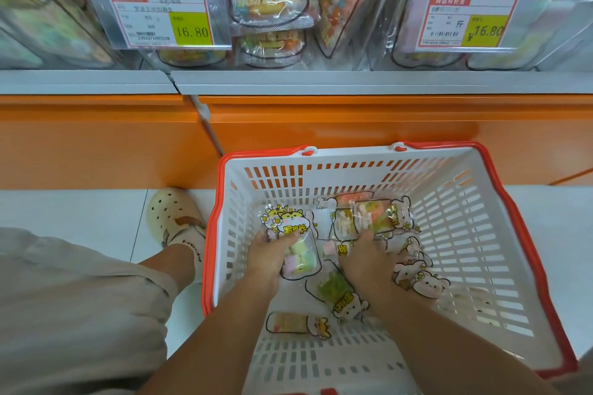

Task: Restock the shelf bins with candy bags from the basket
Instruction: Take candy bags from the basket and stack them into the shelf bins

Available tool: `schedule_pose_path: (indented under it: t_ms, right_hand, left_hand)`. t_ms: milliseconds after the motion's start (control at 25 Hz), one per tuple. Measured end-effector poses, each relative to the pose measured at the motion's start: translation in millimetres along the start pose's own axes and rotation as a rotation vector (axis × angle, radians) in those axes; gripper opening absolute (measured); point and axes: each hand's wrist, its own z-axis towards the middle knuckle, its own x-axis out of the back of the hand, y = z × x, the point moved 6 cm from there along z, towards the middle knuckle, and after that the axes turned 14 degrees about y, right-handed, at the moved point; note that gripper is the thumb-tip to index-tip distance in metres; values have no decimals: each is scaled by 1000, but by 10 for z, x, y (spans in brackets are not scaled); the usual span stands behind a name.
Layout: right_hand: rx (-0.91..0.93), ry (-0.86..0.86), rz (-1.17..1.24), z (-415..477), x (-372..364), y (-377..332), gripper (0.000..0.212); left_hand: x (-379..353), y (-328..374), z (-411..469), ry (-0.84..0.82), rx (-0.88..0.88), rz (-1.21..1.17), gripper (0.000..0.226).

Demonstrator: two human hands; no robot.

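Two clear cartoon-printed candy bags: left grip clutches one, right grip another.

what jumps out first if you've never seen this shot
The white basket with its orange rim, low in the middle, holds both hands: the left hand grips a pastel candy bag, the right hand an orange and green candy bag. Above, yellow price tags reading 16.80 hang on the clear shelf bins.

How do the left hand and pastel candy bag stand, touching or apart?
Touching. Head view: the left hand grips the pastel candy bag, fingers curled over it.
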Motion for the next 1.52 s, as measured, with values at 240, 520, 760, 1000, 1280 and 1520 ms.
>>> schedule_pose_path:
  t_ms: [240, 520, 760, 1000, 1280, 1520]
  right_hand:
    - [4, -103, -161, -101, -77, -3, 107]
    - [-147, -199, 176, 93, -110, 16, 25]
    - [-109, -240, 755, 47, 377, -63, 18]
    - [28, -273, 941, 235, 1100, 106, 17]
    - [153, -290, 874, 28, 1017, -242, 12]
    - [76, -259, 821, 143, 854, -184, 22]
  left_hand:
    - [52, 2, 15, 20, -17, 14, 22]
    - [61, -24, 52, 32, -27, 43, 26]
    - [67, 20, 15, 4, -70, 26, 45]
    - [-26, 169, -152, -101, -162, 49, 25]
    - [-247, 9, -329, -415, 23, 152, 76]
    - [-151, -2, -217, -312, -56, 241, 78]
